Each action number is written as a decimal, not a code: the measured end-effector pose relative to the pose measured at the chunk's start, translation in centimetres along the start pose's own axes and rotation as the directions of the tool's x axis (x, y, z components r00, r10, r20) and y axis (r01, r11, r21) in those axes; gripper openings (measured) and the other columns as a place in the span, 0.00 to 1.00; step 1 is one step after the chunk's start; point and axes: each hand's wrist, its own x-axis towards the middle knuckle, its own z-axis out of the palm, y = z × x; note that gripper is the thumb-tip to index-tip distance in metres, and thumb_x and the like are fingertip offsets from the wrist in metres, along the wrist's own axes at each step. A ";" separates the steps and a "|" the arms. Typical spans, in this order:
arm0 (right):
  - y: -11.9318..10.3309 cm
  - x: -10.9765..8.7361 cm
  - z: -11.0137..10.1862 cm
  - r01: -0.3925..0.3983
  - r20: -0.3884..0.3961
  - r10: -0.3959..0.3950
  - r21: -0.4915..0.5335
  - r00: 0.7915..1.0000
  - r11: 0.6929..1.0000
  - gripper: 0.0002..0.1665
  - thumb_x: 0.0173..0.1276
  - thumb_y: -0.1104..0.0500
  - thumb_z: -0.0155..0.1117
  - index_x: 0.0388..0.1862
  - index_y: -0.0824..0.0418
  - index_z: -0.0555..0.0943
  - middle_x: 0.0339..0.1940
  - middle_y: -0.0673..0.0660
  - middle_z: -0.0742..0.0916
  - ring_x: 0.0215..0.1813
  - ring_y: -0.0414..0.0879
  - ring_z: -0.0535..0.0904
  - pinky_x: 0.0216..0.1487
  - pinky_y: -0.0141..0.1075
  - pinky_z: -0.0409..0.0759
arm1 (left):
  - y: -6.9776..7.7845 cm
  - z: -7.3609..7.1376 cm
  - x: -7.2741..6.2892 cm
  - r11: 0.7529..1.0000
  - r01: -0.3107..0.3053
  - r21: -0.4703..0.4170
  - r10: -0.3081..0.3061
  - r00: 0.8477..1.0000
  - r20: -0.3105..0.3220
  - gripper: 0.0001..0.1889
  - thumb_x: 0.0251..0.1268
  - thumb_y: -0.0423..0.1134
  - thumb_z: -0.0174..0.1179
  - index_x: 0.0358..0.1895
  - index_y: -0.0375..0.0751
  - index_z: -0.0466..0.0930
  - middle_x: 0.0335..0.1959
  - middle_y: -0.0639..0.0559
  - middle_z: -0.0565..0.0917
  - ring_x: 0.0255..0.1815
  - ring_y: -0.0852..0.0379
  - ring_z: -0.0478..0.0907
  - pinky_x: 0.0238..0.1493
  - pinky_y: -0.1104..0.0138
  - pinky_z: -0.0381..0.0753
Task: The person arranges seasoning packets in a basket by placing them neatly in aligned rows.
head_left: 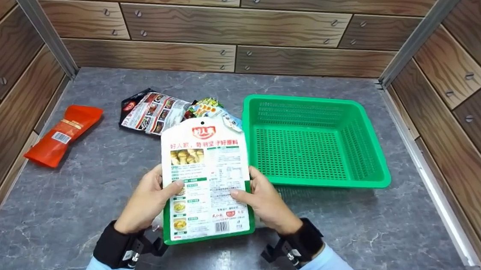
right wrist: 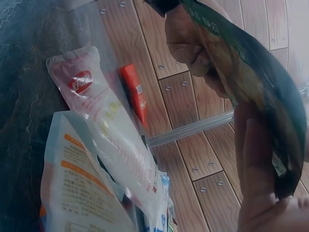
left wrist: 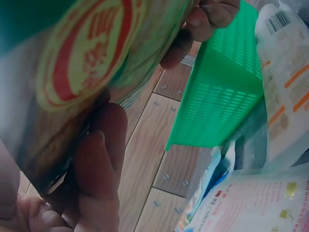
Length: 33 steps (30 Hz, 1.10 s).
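Note:
Both hands hold a flat white-and-green food packet (head_left: 207, 171) upright in the middle of the head view, its printed back facing the camera. My left hand (head_left: 143, 200) grips the left edge, thumb on the printed side and fingers behind. On the opposite edge, my right hand (head_left: 271, 204) pinches it the same way. The left wrist view shows the packet's other face (left wrist: 91, 58) with a red and yellow logo. Below the hands lie a white packet with a red logo (right wrist: 108, 130) and a pale packet with orange stripes (right wrist: 77, 179), mostly hidden in the head view.
A green plastic basket (head_left: 312, 181) stands right of the hands. Behind the held packet lie a black-and-white packet (head_left: 156, 113) and a colourful packet (head_left: 208, 106). An orange-red packet (head_left: 64, 136) lies far left. Wood-patterned walls (head_left: 232, 27) enclose the grey surface (head_left: 67, 207) on three sides.

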 end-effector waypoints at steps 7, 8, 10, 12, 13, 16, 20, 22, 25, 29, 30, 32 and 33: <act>0.2 0.1 -0.2 -0.034 0.005 0.034 0.009 0.999 0.999 0.33 0.71 0.67 0.57 0.71 0.60 0.57 0.54 0.69 0.81 0.48 0.66 0.82 0.45 0.55 0.81 | -0.3 0.2 0.0 0.999 0.001 0.047 -0.001 1.000 -0.006 0.24 0.73 0.28 0.49 0.69 0.43 0.60 0.54 0.39 0.80 0.48 0.42 0.82 0.45 0.53 0.82; 0.2 0.1 -0.2 -0.032 0.009 0.032 0.008 0.999 0.999 0.33 0.71 0.67 0.57 0.71 0.59 0.57 0.54 0.69 0.81 0.48 0.66 0.82 0.45 0.56 0.81 | -0.3 0.2 0.0 0.998 0.005 0.058 -0.005 1.000 -0.007 0.24 0.73 0.28 0.49 0.69 0.43 0.60 0.54 0.39 0.80 0.48 0.43 0.82 0.45 0.53 0.83; 0.3 0.1 -0.2 -0.023 0.011 0.023 0.004 1.000 1.000 0.33 0.71 0.67 0.57 0.72 0.60 0.57 0.54 0.69 0.81 0.48 0.66 0.82 0.44 0.56 0.81 | -0.3 0.2 0.0 0.997 0.010 0.070 -0.010 1.000 -0.005 0.24 0.73 0.28 0.49 0.69 0.44 0.60 0.54 0.40 0.80 0.49 0.44 0.82 0.46 0.54 0.82; 0.4 0.2 -0.2 -0.012 0.010 0.012 0.002 1.000 1.000 0.33 0.71 0.68 0.57 0.72 0.61 0.58 0.54 0.69 0.82 0.47 0.66 0.82 0.44 0.55 0.81 | -0.3 0.2 0.0 0.997 0.016 0.080 -0.015 1.000 -0.008 0.24 0.73 0.28 0.49 0.69 0.44 0.59 0.55 0.40 0.80 0.49 0.44 0.82 0.46 0.54 0.82; 0.4 0.2 -0.2 -0.006 0.007 0.006 0.002 1.000 1.000 0.33 0.71 0.68 0.57 0.72 0.61 0.58 0.53 0.70 0.82 0.47 0.66 0.82 0.43 0.55 0.81 | -0.3 0.2 0.0 0.996 0.017 0.086 -0.016 1.000 -0.012 0.24 0.73 0.29 0.49 0.69 0.45 0.59 0.54 0.41 0.80 0.49 0.45 0.82 0.46 0.54 0.82; 0.4 0.2 -0.1 0.019 -0.011 -0.019 0.003 1.000 1.000 0.33 0.70 0.69 0.56 0.71 0.62 0.58 0.53 0.70 0.82 0.47 0.66 0.82 0.43 0.56 0.81 | -0.5 0.3 0.0 0.995 0.020 0.095 -0.018 0.999 -0.030 0.24 0.73 0.30 0.50 0.69 0.45 0.60 0.53 0.41 0.81 0.48 0.45 0.82 0.45 0.54 0.83; 0.2 0.2 0.1 0.059 -0.041 -0.058 0.004 0.997 0.998 0.33 0.71 0.69 0.55 0.72 0.62 0.58 0.55 0.69 0.81 0.48 0.66 0.82 0.44 0.56 0.81 | -1.0 0.3 -0.2 0.994 0.027 0.109 -0.021 0.999 -0.049 0.21 0.73 0.35 0.53 0.65 0.42 0.62 0.49 0.39 0.82 0.44 0.44 0.83 0.42 0.54 0.84; 0.1 0.2 0.2 0.074 -0.065 -0.074 0.007 0.995 0.997 0.33 0.71 0.69 0.55 0.72 0.61 0.57 0.56 0.69 0.81 0.49 0.66 0.82 0.44 0.56 0.81 | -1.3 0.4 -0.3 0.994 0.036 0.104 -0.031 0.999 -0.040 0.22 0.72 0.38 0.55 0.64 0.40 0.62 0.47 0.37 0.82 0.43 0.43 0.84 0.40 0.53 0.84; -0.1 0.1 0.3 0.090 -0.093 -0.088 0.018 0.992 0.996 0.34 0.71 0.69 0.56 0.72 0.61 0.57 0.56 0.69 0.80 0.49 0.66 0.81 0.44 0.56 0.80 | -1.9 0.6 -0.3 0.996 0.049 0.075 -0.048 0.999 -0.011 0.25 0.69 0.39 0.58 0.64 0.39 0.60 0.48 0.36 0.81 0.44 0.42 0.83 0.41 0.51 0.83; -0.4 0.0 0.2 0.083 -0.078 -0.082 0.017 0.994 0.996 0.34 0.70 0.68 0.58 0.72 0.62 0.58 0.57 0.69 0.80 0.50 0.66 0.81 0.45 0.56 0.80 | -2.3 0.7 -0.3 0.998 0.035 0.046 -0.036 0.999 0.014 0.29 0.67 0.36 0.60 0.67 0.42 0.58 0.51 0.37 0.80 0.45 0.41 0.83 0.42 0.51 0.83; -0.5 0.0 0.1 0.073 -0.058 -0.071 0.020 0.996 0.997 0.33 0.71 0.67 0.57 0.71 0.62 0.58 0.58 0.69 0.79 0.50 0.66 0.81 0.46 0.56 0.80 | -2.3 0.7 -0.4 0.999 0.027 0.044 -0.028 0.999 0.019 0.29 0.67 0.35 0.60 0.67 0.43 0.57 0.50 0.38 0.80 0.44 0.41 0.83 0.42 0.51 0.83; -0.6 0.1 -0.2 0.041 -0.016 -0.041 0.034 0.999 0.999 0.30 0.73 0.64 0.56 0.71 0.64 0.61 0.58 0.69 0.79 0.52 0.65 0.80 0.48 0.55 0.79 | -2.2 0.6 -0.4 0.999 0.009 0.041 -0.011 0.999 0.041 0.30 0.67 0.33 0.59 0.68 0.45 0.57 0.50 0.37 0.81 0.43 0.40 0.83 0.41 0.50 0.83; -0.7 0.1 -0.4 0.024 0.004 -0.024 0.040 1.000 0.999 0.29 0.74 0.62 0.55 0.71 0.64 0.61 0.58 0.69 0.79 0.53 0.65 0.80 0.49 0.56 0.79 | -2.1 0.5 -0.4 0.999 -0.001 0.043 -0.001 0.998 0.057 0.30 0.67 0.32 0.59 0.69 0.46 0.56 0.49 0.37 0.81 0.42 0.39 0.83 0.40 0.50 0.83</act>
